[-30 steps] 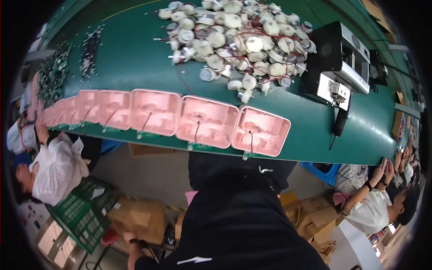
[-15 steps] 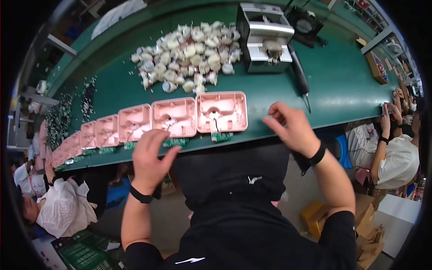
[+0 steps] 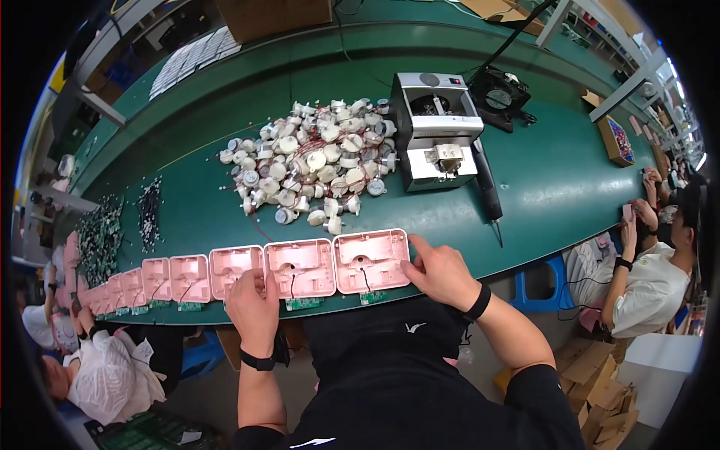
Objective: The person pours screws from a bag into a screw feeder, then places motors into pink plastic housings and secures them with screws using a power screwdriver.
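A row of open pink plastic housings (image 3: 373, 259) lies along the near edge of the bench, each with inner ribs and a round hole. My right hand (image 3: 448, 279) is at the right end of the row, thumb and index finger apart and touching the right wall of the last housing. Over the left wall of a second pink housing (image 3: 311, 262) rests my left hand (image 3: 253, 306), fingers stretched forward; its thumb is hidden. Small green circuit boards (image 3: 373, 298) stick out below the housings, and black wires run from the boards into them.
Beyond the row lies a heap of white geared motors (image 3: 315, 159) with red wires. A silver-black machine (image 3: 439, 135), an electric screwdriver (image 3: 487, 184) and a black fan-like device (image 3: 499, 97) stand right of it. Dark small parts (image 3: 101, 236) lie far left. Co-workers sit on both sides.
My right hand has moved left onto the end housing. My left hand has come to the housing walls. The view has tilted up, showing more of the bench's far side.
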A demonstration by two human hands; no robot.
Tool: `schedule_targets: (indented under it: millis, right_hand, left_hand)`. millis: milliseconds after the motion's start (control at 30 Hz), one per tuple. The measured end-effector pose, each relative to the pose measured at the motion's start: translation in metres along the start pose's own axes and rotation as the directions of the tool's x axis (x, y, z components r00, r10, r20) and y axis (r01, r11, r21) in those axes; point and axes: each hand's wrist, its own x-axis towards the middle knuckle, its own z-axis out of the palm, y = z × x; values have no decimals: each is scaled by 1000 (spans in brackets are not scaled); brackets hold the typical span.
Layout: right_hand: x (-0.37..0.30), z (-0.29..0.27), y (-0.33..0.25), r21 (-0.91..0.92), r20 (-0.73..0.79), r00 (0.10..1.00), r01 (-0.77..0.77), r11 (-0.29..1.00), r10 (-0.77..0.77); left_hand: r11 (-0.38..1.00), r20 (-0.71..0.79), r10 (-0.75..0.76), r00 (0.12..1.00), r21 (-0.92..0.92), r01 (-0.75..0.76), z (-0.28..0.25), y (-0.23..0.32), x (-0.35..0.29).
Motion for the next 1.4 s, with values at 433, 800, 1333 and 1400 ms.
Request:
schedule_targets:
  millis: [433, 800, 1333, 1400]
  right_hand:
    - [13, -27, 31, -146, -54, 997, 39, 989, -47]
    - [40, -68, -21, -201, -227, 961, 112, 973, -157]
    - [145, 24, -91, -342, 129, 927, 375, 862, -352]
    - [144, 28, -91, -357, 131, 935, 355, 864, -330]
  left_hand:
    - [991, 116, -34, 993, -125, 48, 8, 42, 4]
    - [980, 108, 182, 977, -102, -171, -31, 49, 43]
    - [935, 350, 294, 889, 88, -344, 42, 77, 108]
    - [944, 354, 277, 893, 72, -321, 39, 76, 110]
